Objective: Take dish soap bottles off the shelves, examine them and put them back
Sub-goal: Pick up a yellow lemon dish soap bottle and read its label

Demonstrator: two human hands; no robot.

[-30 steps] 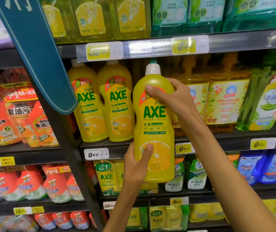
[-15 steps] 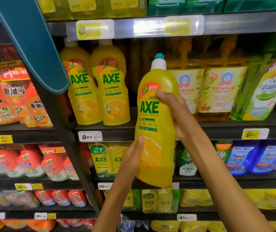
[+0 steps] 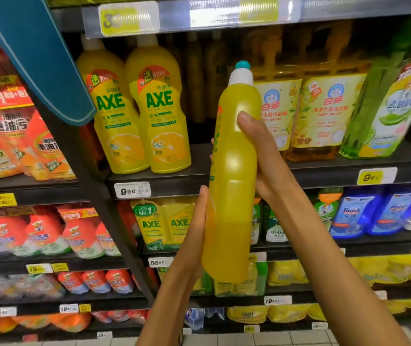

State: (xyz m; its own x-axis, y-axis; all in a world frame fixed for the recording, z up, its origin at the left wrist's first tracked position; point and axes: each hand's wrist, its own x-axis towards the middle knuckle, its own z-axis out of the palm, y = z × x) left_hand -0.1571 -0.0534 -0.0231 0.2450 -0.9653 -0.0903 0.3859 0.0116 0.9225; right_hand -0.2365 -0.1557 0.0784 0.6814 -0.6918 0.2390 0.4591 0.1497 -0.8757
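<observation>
Turned since a moment ago, the yellow bottle (image 3: 231, 186) now shows its plain side, label edge facing left. It stands upright between both hands, off the shelf (image 3: 324, 171): right hand (image 3: 261, 156) wraps its upper body, left hand (image 3: 197, 236) presses flat against its lower side.

**A:** what's around there?

**B:** orange refill pouches (image 3: 12, 136) on the left, a teal sign (image 3: 37, 58) hanging over them. Blue Finish bottles (image 3: 351, 216) lower right, yellow pouches (image 3: 286, 273) below. White 9.90 price tag (image 3: 132, 190) on the shelf edge, tiled floor (image 3: 261, 339) at the bottom.
</observation>
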